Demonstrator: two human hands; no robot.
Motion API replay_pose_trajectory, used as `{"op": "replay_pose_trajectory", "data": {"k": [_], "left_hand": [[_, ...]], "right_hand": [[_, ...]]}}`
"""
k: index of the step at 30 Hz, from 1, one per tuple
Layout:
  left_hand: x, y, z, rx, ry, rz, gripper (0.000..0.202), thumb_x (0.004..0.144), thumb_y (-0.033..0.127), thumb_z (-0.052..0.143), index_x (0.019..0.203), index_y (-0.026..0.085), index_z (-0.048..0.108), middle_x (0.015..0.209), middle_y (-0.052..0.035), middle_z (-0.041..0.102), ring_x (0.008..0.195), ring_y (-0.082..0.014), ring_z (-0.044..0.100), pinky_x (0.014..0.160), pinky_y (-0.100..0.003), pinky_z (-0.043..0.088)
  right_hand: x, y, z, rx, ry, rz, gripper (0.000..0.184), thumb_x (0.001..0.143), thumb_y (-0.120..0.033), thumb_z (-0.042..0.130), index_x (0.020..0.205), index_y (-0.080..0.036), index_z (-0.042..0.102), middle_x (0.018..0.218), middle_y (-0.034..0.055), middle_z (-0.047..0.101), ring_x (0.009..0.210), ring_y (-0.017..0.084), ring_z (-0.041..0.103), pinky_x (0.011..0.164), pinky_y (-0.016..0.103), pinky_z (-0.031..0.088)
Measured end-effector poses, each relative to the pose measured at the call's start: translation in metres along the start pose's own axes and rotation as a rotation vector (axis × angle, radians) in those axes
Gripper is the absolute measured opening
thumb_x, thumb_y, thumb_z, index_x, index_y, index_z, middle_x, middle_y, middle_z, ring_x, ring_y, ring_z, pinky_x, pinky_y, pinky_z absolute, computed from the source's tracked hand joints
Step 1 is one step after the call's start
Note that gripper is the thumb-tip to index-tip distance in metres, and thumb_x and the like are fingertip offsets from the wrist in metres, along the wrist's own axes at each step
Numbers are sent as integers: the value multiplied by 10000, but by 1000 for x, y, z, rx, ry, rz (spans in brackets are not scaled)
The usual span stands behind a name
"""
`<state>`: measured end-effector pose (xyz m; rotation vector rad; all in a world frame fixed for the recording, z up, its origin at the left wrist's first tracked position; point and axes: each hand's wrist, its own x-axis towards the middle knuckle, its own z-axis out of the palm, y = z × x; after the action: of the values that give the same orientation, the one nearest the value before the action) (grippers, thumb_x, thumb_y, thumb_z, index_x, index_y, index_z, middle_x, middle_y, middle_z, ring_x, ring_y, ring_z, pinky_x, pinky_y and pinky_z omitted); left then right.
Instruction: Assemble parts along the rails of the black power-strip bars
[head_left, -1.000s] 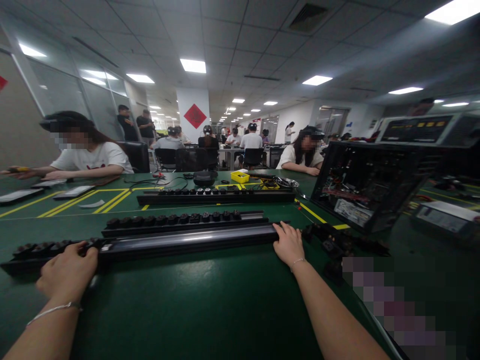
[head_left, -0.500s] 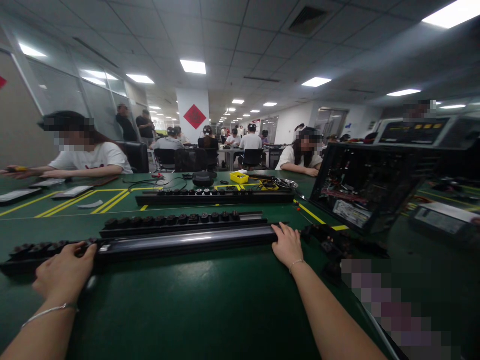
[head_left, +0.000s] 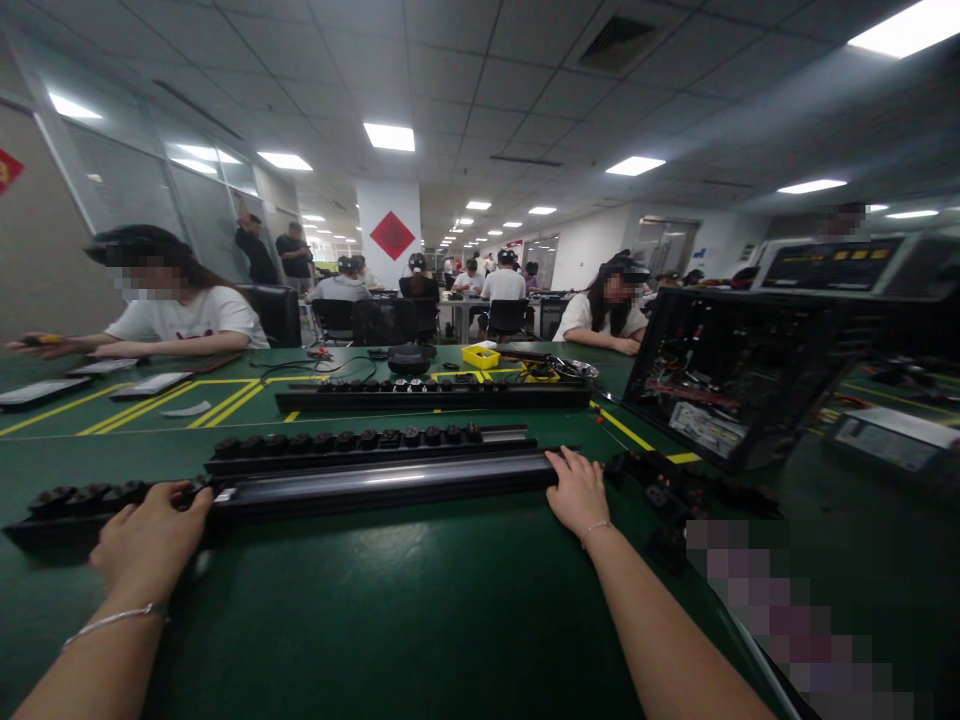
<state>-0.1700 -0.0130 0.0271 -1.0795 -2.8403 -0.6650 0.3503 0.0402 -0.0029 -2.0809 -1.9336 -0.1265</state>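
A long black power strip housing (head_left: 375, 482) lies across the green table in front of me. My left hand (head_left: 154, 540) rests on its left part, fingers curled over the row of black sockets (head_left: 82, 497) that sticks out there. My right hand (head_left: 577, 490) grips the right end of the housing, fingers bent over it. A second socket strip (head_left: 367, 444) lies just behind, and a third power strip (head_left: 431, 394) farther back.
An open computer case (head_left: 739, 370) stands at the right, with loose black parts (head_left: 675, 495) before it. A yellow box (head_left: 480, 355) and cables sit mid-table. People in white shirts sit at the left (head_left: 180, 315) and far right (head_left: 604, 310). Yellow lines mark the table.
My left hand has shifted slightly right along the strip, closer to the housing's left end. My right hand stays on the right end.
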Motion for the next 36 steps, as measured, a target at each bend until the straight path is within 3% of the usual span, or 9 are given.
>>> {"op": "replay_pose_trajectory", "data": {"k": [7, 15, 36], "left_hand": [[-4, 5, -4, 37, -28, 14, 598, 741, 585, 322, 1171, 205, 491, 1194, -165, 522, 1201, -332, 378, 858, -480, 377], [-9, 11, -5, 50, -47, 26, 575, 748, 568, 296, 1144, 197, 489, 1158, -181, 531, 1172, -357, 384, 827, -546, 357], [-14, 16, -2, 27, -36, 73, 599, 739, 575, 296, 1148, 184, 496, 1121, -201, 545, 1159, -371, 392, 810, -525, 370]], "right_hand": [[-1, -1, 1, -1, 31, -5, 568, 715, -188, 430, 1279, -243, 419, 1374, 53, 342, 1261, 220, 255, 1060, 435, 81], [-1, -1, 0, -4, 22, -3, 563, 720, -196, 430, 1281, -246, 417, 1373, 54, 342, 1260, 223, 253, 1056, 440, 81], [-1, -1, 2, 0, 43, -2, 569, 711, -190, 430, 1277, -247, 422, 1371, 52, 347, 1260, 220, 253, 1058, 438, 88]]}}
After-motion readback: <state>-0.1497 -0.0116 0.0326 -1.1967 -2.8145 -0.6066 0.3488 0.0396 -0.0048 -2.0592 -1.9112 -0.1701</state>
